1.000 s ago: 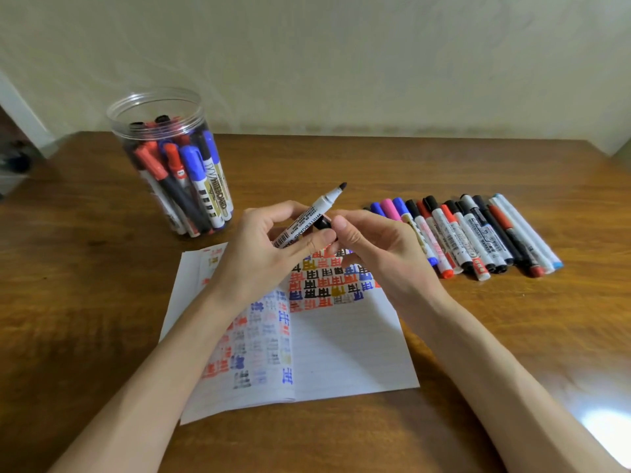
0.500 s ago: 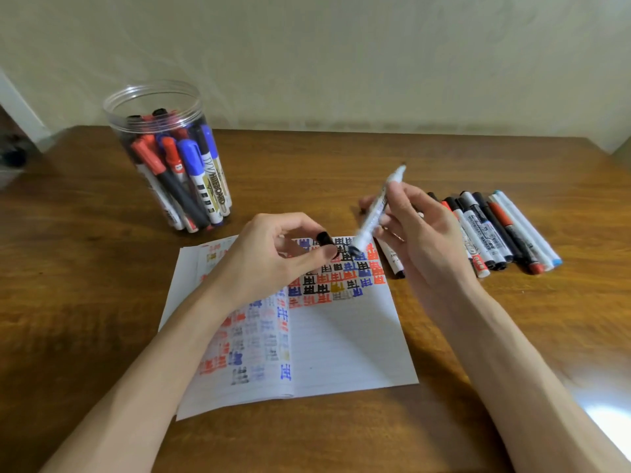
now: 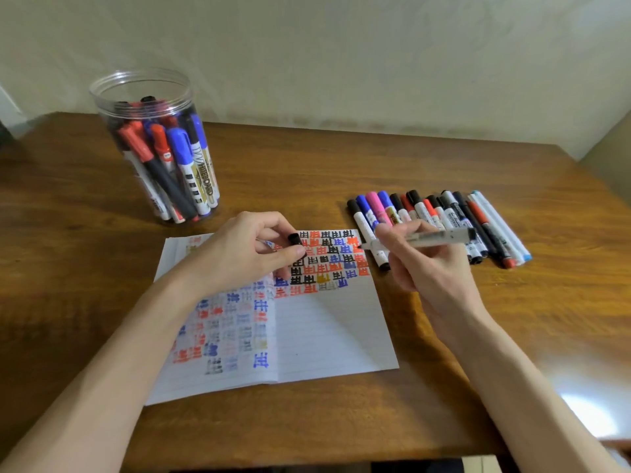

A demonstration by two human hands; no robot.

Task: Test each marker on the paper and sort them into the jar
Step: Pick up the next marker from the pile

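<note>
Head view: right hand (image 3: 425, 268) around marker (image 3: 440, 237)

Warm indoor light, dimmish and soft; the wall (image 3: 341, 46) is evenly lit. The source looks to be on the right, with a blown-out white glare patch on the table (image 3: 307, 172) at lower right. The right hand (image 3: 426, 264) and forearm throw a soft grey shadow leftward onto the paper (image 3: 327, 343). The table's left side is darker. Small reflections on the jar (image 3: 143, 93) rim. The marker (image 3: 433, 238) in the right hand is smeared by motion blur, label unreadable. The black cap (image 3: 293, 238) pinched in the left hand (image 3: 246, 254) is sharp. Wide-angle bend: the table's back edge bows and the forearms stretch toward the bottom corners. Corners soft. Print on the row of markers (image 3: 444, 213) is mushy.
</note>
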